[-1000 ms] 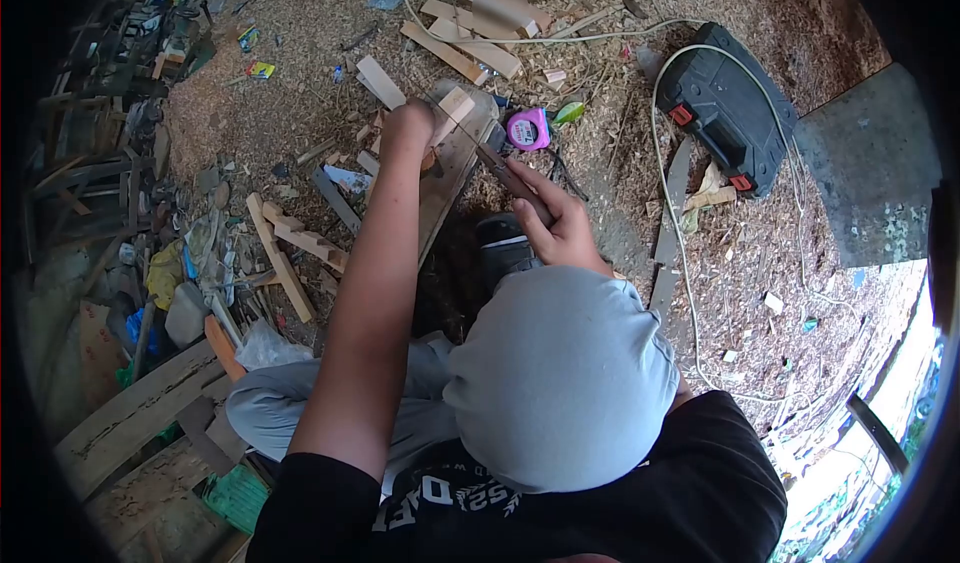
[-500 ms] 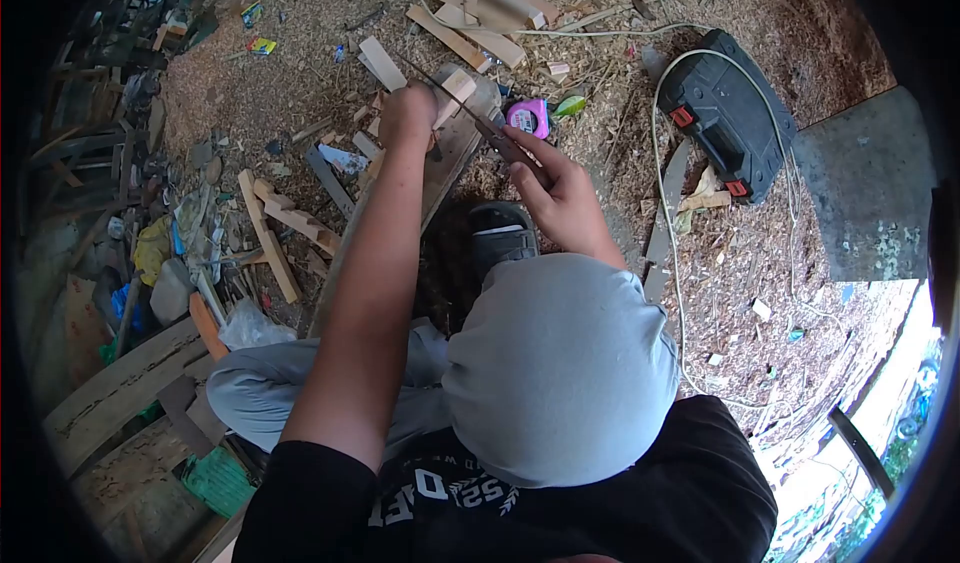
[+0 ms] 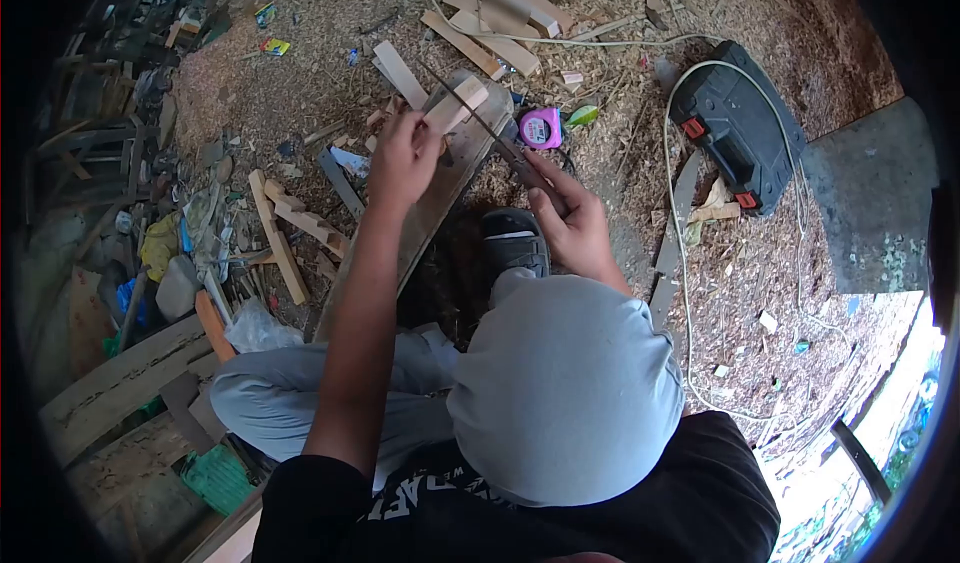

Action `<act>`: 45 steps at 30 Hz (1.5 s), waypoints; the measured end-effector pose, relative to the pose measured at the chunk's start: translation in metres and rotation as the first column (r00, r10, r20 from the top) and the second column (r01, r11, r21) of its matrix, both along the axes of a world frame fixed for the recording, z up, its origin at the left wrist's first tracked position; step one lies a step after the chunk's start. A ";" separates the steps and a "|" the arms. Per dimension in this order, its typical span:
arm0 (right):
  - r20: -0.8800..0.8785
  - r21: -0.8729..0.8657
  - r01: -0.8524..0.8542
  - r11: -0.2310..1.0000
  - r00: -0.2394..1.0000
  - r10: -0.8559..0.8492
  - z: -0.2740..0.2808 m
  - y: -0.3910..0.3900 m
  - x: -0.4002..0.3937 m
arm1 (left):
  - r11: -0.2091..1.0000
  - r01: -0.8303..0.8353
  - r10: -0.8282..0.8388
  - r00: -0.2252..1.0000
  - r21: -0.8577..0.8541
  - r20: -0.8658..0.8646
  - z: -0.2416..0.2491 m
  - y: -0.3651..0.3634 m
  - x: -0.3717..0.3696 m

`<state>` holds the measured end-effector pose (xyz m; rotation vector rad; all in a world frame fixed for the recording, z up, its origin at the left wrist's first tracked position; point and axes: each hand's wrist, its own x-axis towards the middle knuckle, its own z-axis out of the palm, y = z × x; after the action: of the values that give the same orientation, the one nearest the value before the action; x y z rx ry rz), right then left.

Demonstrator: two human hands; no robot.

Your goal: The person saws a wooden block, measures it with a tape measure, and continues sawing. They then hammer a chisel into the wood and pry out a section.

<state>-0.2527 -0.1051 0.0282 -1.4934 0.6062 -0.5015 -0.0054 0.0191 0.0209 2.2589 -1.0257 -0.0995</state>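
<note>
In my right hand (image 3: 578,225) is a long, thin-bladed tool that looks like a hand saw (image 3: 522,166), seen nearly edge-on, my fingers wrapped round its brown handle. Its dark blade slants up and left across a pale wood block (image 3: 463,101). That block lies on the far end of a worn wooden plank (image 3: 432,201). My left hand (image 3: 403,161) is at the block's near left end, fingers partly spread and bent. A light wood strip (image 3: 401,75) lies just beyond it. Right of the plank sits a pink tape measure (image 3: 540,129).
A black tool case (image 3: 745,128) lies at the right, with a pale cord (image 3: 672,178) looped across it. Wood offcuts (image 3: 500,38) are scattered at the back, more wood pieces (image 3: 280,243) at the left. My shoe (image 3: 515,243) stands beside the plank. Wood shavings cover the ground.
My left hand has drawn back toward me from the wood block, leaving more of it visible. The saw stays across the block in my right hand. The view has shifted slightly.
</note>
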 end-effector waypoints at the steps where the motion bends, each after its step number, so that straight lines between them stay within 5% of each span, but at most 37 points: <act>1: 0.011 -0.017 0.003 1.000 1.000 -0.003 -0.002 -0.001 0.003 | 0.998 0.042 -0.047 0.993 0.048 0.111 -0.001 0.007 -0.004; 8: 0.022 -0.129 -0.035 0.991 0.999 0.038 0.015 -0.002 -0.007 | 0.996 0.062 -0.052 0.986 -0.057 0.159 0.009 0.021 -0.008; 14: -0.049 -0.027 -0.050 0.998 0.998 0.049 0.009 0.006 -0.050 | 0.985 0.168 -0.172 0.971 0.039 0.168 0.003 0.036 -0.037; 18: -0.146 -0.060 -0.068 0.996 0.988 0.059 0.011 0.016 -0.048 | 0.995 0.077 -0.090 0.964 0.061 0.249 -0.005 0.034 -0.049; 20: -0.053 -0.059 -0.085 0.995 0.995 0.082 0.006 0.013 -0.042 | 0.999 0.043 -0.048 0.960 0.022 0.274 -0.003 0.029 -0.046; 22: -0.100 -0.095 -0.128 0.987 0.988 0.119 -0.003 0.005 -0.043 | 0.996 0.009 -0.015 0.998 0.083 0.066 0.002 0.023 -0.041; 26: -0.246 -0.072 -0.322 0.944 0.923 0.296 0.007 -0.010 -0.049 | 0.991 -0.020 0.007 0.995 0.130 0.096 0.004 0.006 -0.031; 33: -0.184 -0.141 -0.382 0.914 0.917 0.355 0.018 -0.025 -0.035 | 0.981 -0.099 0.084 0.991 0.166 0.100 -0.001 0.008 -0.030; 36: -0.346 -0.015 -0.445 0.896 0.843 0.412 0.033 -0.029 -0.029 | 0.970 -0.148 0.118 0.981 0.195 0.157 -0.008 0.003 -0.035; 38: -0.356 0.141 -0.399 0.906 0.834 0.422 0.040 -0.029 -0.028 | 0.951 -0.193 0.139 0.965 0.241 0.224 -0.010 -0.001 -0.041; 45: -0.237 0.091 -0.326 0.941 0.911 0.339 0.065 -0.026 -0.037 | 0.950 -0.231 0.152 0.929 0.208 0.337 -0.030 0.003 -0.056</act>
<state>-0.2902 -0.1315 0.0930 -1.5847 0.5381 -0.0321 -0.0611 0.0223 -0.0087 2.6516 -0.9870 0.2443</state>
